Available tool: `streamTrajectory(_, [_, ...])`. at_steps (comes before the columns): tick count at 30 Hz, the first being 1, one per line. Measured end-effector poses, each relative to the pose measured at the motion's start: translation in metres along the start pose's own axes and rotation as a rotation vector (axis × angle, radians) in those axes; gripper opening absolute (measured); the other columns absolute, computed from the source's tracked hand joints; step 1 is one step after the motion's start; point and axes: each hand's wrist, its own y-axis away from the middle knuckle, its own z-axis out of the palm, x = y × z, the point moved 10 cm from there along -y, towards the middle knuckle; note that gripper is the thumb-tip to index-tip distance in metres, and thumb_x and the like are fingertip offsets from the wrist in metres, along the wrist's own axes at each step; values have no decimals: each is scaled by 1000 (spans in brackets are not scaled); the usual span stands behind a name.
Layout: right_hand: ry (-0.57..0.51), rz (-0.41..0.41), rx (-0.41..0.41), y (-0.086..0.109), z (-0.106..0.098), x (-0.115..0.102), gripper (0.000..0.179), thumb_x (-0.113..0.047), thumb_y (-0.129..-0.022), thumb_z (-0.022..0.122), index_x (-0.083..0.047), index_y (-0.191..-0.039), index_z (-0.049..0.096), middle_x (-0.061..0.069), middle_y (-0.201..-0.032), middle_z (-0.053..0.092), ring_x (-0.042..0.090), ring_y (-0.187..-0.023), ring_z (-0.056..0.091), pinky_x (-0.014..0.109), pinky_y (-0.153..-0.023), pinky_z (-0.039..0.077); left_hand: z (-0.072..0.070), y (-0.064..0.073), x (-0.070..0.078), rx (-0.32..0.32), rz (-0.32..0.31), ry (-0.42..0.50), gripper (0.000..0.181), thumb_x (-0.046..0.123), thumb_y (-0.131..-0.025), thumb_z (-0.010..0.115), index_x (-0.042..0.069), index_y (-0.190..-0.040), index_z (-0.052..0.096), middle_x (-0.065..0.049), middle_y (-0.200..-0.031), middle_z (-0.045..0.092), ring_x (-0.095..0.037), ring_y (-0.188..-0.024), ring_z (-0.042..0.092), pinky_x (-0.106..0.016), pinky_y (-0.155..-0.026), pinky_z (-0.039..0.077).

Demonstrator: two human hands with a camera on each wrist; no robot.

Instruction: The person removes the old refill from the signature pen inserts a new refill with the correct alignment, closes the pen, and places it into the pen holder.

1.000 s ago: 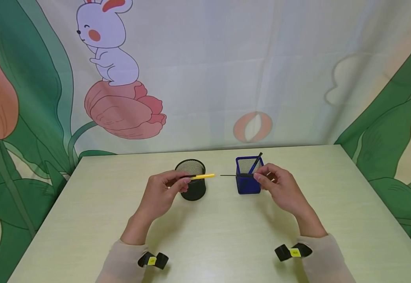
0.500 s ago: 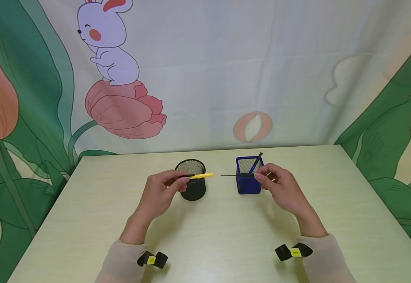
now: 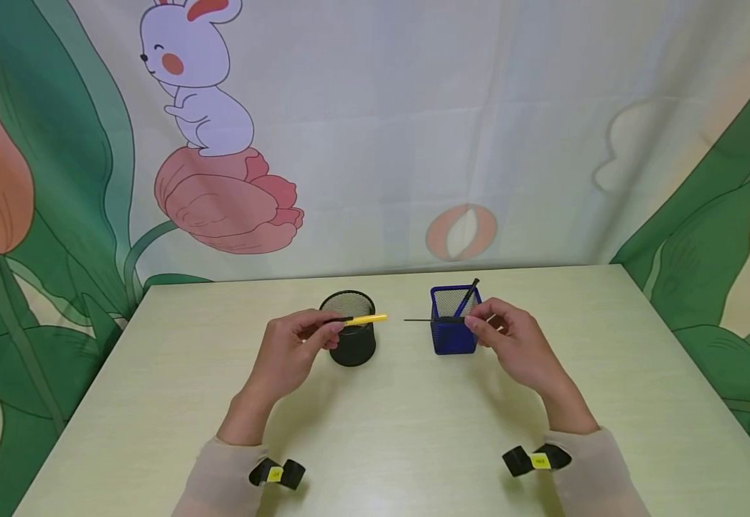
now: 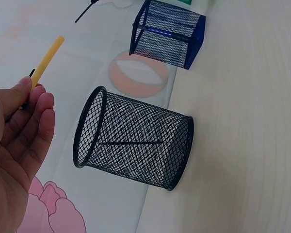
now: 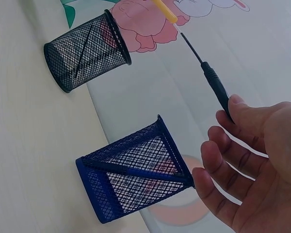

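Observation:
My left hand (image 3: 291, 352) pinches a slim yellow pen-like stick (image 3: 367, 319) with a dark part near the fingers, above a round black mesh pen holder (image 3: 353, 350). Opposite it, my right hand (image 3: 510, 337) grips the black handle of a small screwdriver (image 5: 215, 82) between thumb and fingers. Its thin shaft points left at the yellow stick's end, with a small gap between them. Behind the screwdriver stands a square blue mesh pen holder (image 3: 454, 339). A dark blue pen (image 5: 131, 171) leans inside that holder. The fingers hide part of both held things.
Both holders stand on a pale wooden table (image 3: 387, 438), toward its far edge. A printed cloth (image 3: 375, 143) with a rabbit and flowers hangs behind. Inside or along the black holder's mesh runs a dark line; I cannot tell what it is.
My left hand has drifted slightly left with the yellow stick, so the gap to the screwdriver tip is a little wider. My right hand has barely moved.

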Motion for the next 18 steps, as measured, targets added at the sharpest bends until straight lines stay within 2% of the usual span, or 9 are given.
streamTrajectory(7, [-3, 1, -6, 0, 1, 0, 17, -27, -105, 63, -11, -106, 68, 22, -95, 66, 35, -84, 63, 27, -68, 51, 1, 0, 0, -4, -7, 12, 15, 12, -97, 73, 7, -110, 78, -5, -85, 75, -16, -76, 71, -33, -72, 64])
streamTrajectory(14, [5, 5, -6, 0, 2, 1, 16, -26, -105, 63, -10, -107, 68, 21, -95, 66, 31, -83, 64, 28, -68, 52, 0, 1, 1, 1, 9, 1, 14, 15, -97, 73, 8, -108, 78, -4, -84, 75, -16, -75, 71, -23, -69, 60])
streamTrajectory(18, [11, 7, -6, -1, 3, 2, 15, -25, -105, 64, -10, -106, 68, 15, -92, 66, 27, -82, 64, 28, -68, 52, 1, 1, 4, 4, 20, 5, 14, 15, -97, 73, 8, -108, 78, -3, -85, 75, -15, -75, 71, -25, -69, 62])
